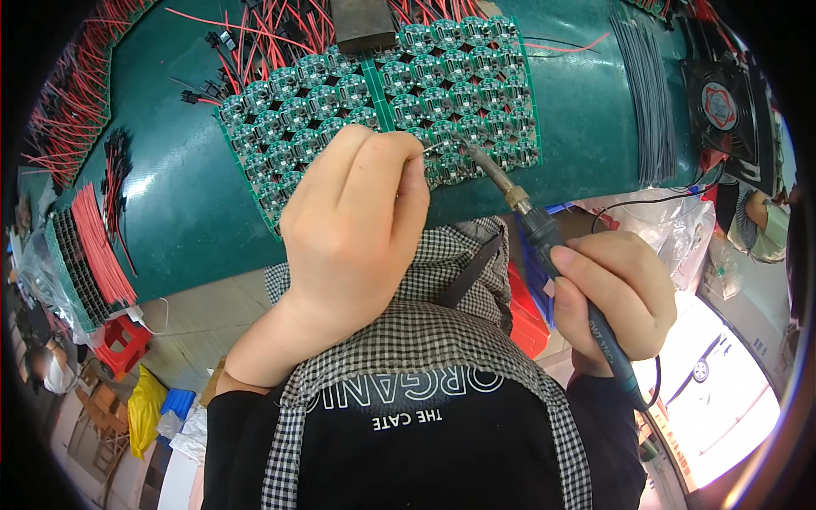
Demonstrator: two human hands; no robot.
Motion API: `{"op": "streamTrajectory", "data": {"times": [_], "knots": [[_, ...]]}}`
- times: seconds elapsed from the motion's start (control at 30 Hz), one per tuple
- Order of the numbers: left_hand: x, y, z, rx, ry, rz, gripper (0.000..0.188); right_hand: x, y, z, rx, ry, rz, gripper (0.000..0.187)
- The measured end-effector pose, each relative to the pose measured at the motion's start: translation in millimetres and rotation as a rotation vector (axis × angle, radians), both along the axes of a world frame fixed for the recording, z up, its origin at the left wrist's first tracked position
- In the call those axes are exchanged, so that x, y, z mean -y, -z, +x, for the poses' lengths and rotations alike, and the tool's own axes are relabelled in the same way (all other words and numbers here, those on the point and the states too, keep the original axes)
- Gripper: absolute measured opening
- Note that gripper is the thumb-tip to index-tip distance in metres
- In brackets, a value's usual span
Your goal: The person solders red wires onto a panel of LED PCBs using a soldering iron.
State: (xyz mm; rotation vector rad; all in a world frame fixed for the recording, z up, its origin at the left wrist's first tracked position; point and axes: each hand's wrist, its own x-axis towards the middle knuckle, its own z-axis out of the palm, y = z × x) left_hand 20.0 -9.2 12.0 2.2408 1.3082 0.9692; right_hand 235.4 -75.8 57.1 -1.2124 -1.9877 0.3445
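Note:
My left hand (353,212) is closed in a pinch over the near edge of the green circuit board panel (376,93). A thin silvery wire (432,148) pokes out from its fingertips toward the boards; whether it is solder or a lead I cannot tell. My right hand (625,293) grips a soldering iron (540,229) like a pen, its tip down at the panel close to the wire's end. Rows of small boards fill the panel, and red and black wires stick out behind it. A dark block (364,25) rests across the panel's far edge.
The green work mat (578,110) carries a bundle of grey wires (643,102) and a black fan (722,106) at right. Red wires (100,242) lie at left. A red stool (121,344) stands below. Other people appear at the far left (58,367) and right.

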Motion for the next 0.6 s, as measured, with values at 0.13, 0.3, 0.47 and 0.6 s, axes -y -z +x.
{"op": "streamTrajectory", "data": {"times": [0.13,0.3,0.47,0.6], "knots": [[-6,-6,-3,-0.012,-0.068,0.045,0.016,5,-4,3,-0.070,0.044,0.045,0.015],[-14,-3,4,-0.038,-0.038,0.098,0.016,-1,-5,16,-0.141,0.124,0.014,0.015],[-14,0,7,-0.062,-0.030,0.065,0.016,-13,-1,17,-0.077,0.051,-0.020,0.016],[-15,2,6,-0.063,-0.018,0.063,0.015,-16,-1,13,-0.061,0.047,-0.046,0.019]]}}
